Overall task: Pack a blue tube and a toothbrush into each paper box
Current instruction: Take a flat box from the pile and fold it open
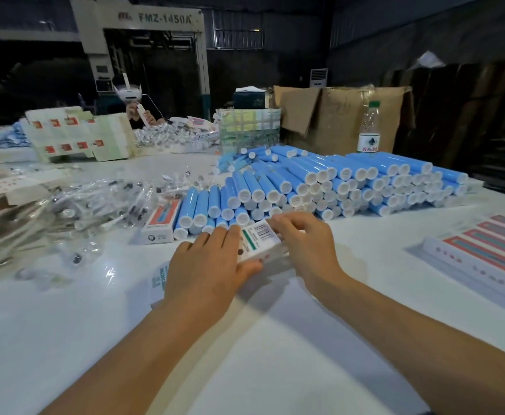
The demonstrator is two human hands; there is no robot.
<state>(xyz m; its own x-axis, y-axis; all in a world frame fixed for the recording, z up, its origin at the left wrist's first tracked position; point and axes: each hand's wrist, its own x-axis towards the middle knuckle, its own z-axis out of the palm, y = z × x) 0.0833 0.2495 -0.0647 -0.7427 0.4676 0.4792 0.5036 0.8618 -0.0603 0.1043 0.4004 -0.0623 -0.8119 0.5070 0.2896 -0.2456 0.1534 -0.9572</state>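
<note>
Single view only, head-mounted and wide-angle. It looks forward and down across the white table [275, 339] from the near edge. Both forearms enter from the bottom of frame; the left hand [206, 265] and right hand [302, 238] sit close, near centre. The tube stack [335, 187] lies beyond, the machine [143, 49] far behind. Edges curve noticeably.

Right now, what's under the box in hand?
Beneath the box, a flat printed sheet lies on the table. Both hands, left and right, hide the rest.

White table [275, 354], dim hall, grey machine [152, 31]
</note>
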